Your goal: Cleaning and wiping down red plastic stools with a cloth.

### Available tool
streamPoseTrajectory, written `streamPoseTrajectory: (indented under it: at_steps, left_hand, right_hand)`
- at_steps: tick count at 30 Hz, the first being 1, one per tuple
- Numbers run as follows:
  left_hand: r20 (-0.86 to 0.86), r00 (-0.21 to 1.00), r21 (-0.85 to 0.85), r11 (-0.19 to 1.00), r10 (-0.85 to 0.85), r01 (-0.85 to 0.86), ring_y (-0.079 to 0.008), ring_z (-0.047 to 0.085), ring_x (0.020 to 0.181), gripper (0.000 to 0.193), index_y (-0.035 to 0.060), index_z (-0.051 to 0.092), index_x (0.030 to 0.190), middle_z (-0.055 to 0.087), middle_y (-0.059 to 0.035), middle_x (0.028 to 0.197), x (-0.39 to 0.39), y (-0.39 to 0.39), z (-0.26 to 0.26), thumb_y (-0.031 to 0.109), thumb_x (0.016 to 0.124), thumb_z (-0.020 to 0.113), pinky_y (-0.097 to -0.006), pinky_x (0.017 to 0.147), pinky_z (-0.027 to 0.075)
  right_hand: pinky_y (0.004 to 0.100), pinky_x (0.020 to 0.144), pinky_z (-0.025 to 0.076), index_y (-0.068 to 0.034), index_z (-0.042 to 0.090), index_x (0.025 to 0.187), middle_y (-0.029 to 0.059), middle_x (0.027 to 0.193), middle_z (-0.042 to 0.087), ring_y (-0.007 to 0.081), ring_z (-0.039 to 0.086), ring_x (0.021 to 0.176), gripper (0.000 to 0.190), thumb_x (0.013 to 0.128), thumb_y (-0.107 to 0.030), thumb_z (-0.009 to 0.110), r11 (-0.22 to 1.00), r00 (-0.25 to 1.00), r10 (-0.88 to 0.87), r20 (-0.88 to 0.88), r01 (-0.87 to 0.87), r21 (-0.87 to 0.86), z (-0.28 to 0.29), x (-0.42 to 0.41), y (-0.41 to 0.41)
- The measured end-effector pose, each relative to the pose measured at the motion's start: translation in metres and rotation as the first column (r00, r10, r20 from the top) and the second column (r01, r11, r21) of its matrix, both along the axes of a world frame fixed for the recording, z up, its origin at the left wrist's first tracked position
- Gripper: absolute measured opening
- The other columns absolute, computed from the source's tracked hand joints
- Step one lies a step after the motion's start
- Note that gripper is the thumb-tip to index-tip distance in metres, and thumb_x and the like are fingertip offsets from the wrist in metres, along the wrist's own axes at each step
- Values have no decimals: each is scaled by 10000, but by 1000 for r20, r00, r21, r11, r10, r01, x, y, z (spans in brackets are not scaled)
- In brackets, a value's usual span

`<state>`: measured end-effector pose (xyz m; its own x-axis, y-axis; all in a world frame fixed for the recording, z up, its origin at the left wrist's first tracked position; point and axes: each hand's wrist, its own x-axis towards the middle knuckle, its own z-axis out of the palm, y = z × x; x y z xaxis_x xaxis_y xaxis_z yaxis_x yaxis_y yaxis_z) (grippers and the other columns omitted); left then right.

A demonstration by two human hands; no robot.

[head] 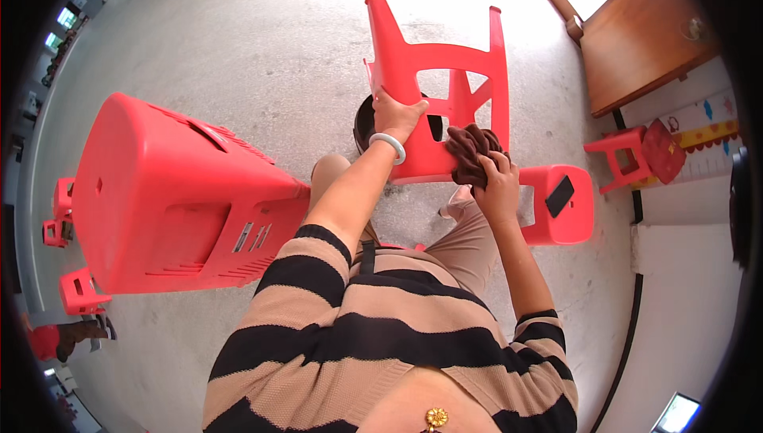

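A red plastic stool (453, 56) lies tipped before me, its legs pointing away. My left hand (396, 116), with a pale bangle at the wrist, grips its side near the seat end. Bunched in my right hand (499, 188) is a dark brown cloth (474, 150), pressed against the stool near the seat's right corner. A black round container (362, 126) stands on the floor behind the stool, mostly hidden; its contents cannot be seen.
At my left rises a tall stack of nested red stools (179, 206). To the right, another red stool (581, 218) bears a black phone (560, 196). A wooden door (644, 40) and a small red chair (626, 156) are by the right wall. More stools (80, 292) stand far left, near a partly visible person.
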<state>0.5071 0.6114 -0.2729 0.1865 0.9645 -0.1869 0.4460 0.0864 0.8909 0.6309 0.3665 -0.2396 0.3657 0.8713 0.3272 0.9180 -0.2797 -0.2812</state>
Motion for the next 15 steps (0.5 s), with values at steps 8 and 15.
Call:
streamPoseTrajectory:
  at_steps: [8, 15]
  left_hand:
    - [65, 998, -67, 998, -16, 20, -442, 545, 1270, 1143, 52, 197, 1548, 423, -317, 1441, 2, -5, 7, 367, 687, 879, -451, 1100, 467]
    - [44, 995, -129, 987, -90, 95, -444, 507, 1320, 1256, 20, 143, 1565, 379, -328, 1480, -10, 15, -7, 429, 655, 906, -436, 1132, 439]
  right_hand:
    - [490, 861, 483, -195, 665, 1262, 94, 1310, 567, 380, 533, 1129, 550, 719, -132, 728, 995, 981, 98, 168, -97, -11, -7, -66, 23]
    - [456, 766, 454, -167, 690, 1179, 85, 1196, 563, 339, 537, 1051, 431, 749, -180, 691, 913, 867, 408, 286, -376, -160, -9, -96, 59]
